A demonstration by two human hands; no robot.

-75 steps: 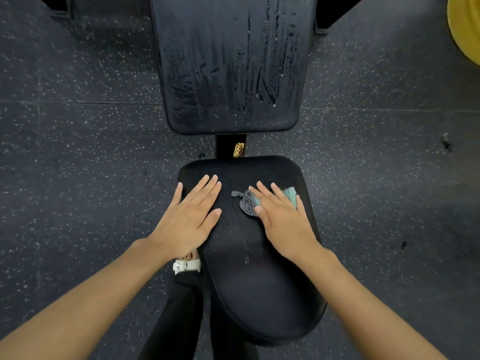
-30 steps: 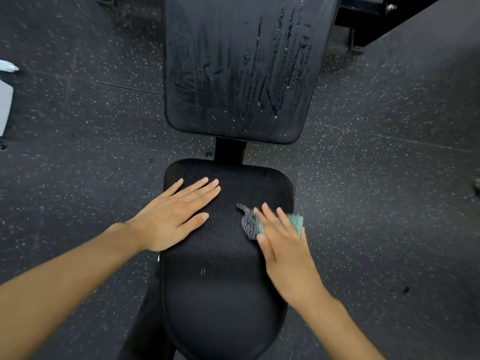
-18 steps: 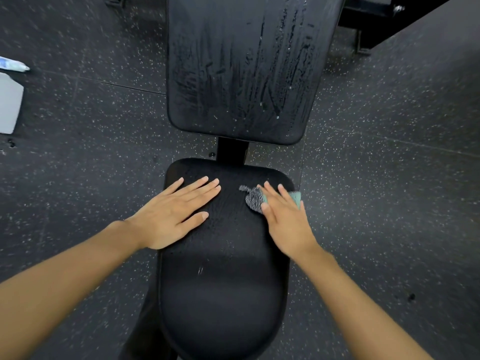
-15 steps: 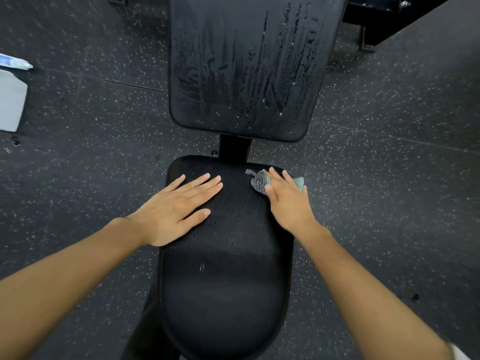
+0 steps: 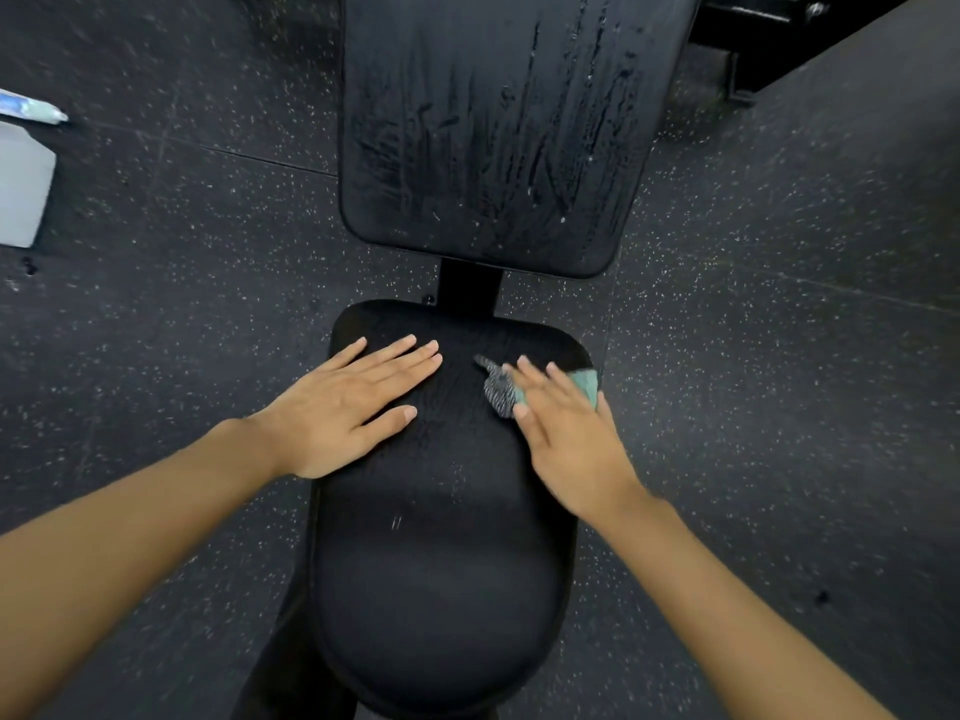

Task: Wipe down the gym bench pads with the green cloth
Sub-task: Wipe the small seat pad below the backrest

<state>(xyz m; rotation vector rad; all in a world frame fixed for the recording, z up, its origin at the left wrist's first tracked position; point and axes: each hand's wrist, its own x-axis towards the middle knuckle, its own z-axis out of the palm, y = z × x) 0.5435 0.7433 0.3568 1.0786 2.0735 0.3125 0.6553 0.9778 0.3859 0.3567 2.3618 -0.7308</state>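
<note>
The black seat pad [image 5: 441, 563] of the gym bench lies below me, and the black back pad [image 5: 493, 122] beyond it shows wet streaks. My right hand [image 5: 566, 433] presses flat on the green cloth [image 5: 584, 384] at the seat pad's far right corner. A grey striped part of the cloth pokes out left of my fingers, and most of the cloth is hidden under the hand. My left hand [image 5: 353, 407] rests flat with fingers spread on the seat pad's far left part, holding nothing.
Dark speckled rubber floor [image 5: 779, 356] surrounds the bench. A white bottle-like object [image 5: 23, 189] with a blue-white tip lies at the left edge. Black equipment frame [image 5: 753, 49] stands at the top right. A black post [image 5: 470, 285] joins the two pads.
My right hand slid the cloth forward to the seat pad's far edge, then back toward me a little along the right side. My left hand stayed in place.
</note>
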